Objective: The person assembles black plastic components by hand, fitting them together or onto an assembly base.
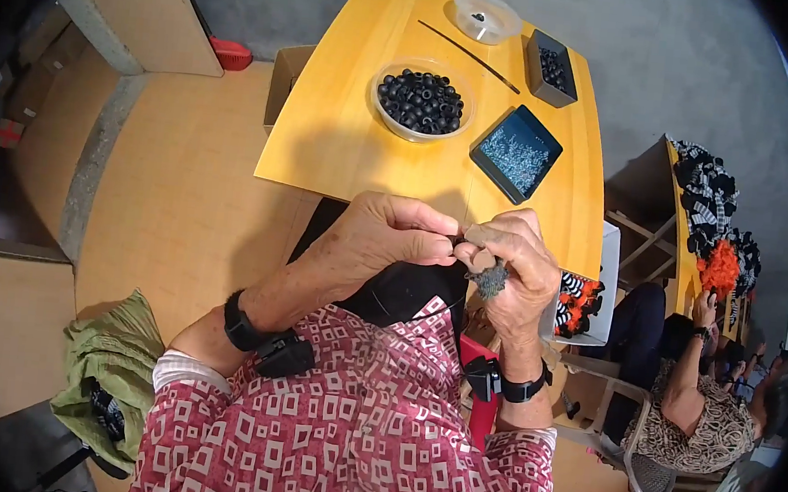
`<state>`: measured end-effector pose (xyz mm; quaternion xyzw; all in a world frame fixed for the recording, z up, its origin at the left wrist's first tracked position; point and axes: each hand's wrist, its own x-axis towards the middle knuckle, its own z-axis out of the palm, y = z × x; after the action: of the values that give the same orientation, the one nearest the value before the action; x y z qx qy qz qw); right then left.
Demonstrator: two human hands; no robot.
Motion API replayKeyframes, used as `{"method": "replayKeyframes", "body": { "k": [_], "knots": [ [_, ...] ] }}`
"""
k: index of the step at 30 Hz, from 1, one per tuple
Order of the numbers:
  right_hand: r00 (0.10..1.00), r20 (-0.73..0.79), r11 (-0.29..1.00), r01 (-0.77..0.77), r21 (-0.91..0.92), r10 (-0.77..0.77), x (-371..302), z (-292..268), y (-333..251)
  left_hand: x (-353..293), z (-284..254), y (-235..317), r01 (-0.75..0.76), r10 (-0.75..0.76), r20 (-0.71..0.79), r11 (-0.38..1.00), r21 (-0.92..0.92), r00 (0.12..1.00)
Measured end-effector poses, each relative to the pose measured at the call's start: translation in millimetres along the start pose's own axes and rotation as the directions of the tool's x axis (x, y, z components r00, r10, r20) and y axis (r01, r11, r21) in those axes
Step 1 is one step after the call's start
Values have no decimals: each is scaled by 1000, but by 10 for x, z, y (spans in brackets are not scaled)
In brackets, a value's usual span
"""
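Note:
My left hand [385,241] is closed in a pinch, thumb and forefinger meeting the fingertips of my right hand [521,271] just off the table's near edge. Something small and dark shows between the fingertips, too hidden to name. My right hand is curled round a dark grey fuzzy tuft [490,281], which sticks out below its fingers. Tan tape wraps some of the right fingers. Beyond the hands, a clear bowl [420,137] of round black beads stands on the yellow table [330,119]. Right of it lies a black tray [493,181] of small pale glinting pieces.
A thin dark stick [467,54], a nearly bare clear tub [489,35] and a black box [554,98] of dark beads are farther back. A white box [606,307] of striped and orange pieces stands at right. A co-worker [698,413] sits beyond; a green sack [116,372] lies left.

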<state>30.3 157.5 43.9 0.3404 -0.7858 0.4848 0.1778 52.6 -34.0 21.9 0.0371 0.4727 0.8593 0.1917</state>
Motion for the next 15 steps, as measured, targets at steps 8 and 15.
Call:
{"method": "replayKeyframes", "body": {
  "k": [8, 15],
  "knots": [
    [992, 35, 987, 128, -97, -125, -61, -14, 1, -70, 46, 28, -41, 45, -27, 991, 129, 999],
    [1000, 9, 999, 24, -32, -24, -119, 12, 68, -31, 44, 19, -19, 20, -22, 999, 26, 1000]
  ]
}}
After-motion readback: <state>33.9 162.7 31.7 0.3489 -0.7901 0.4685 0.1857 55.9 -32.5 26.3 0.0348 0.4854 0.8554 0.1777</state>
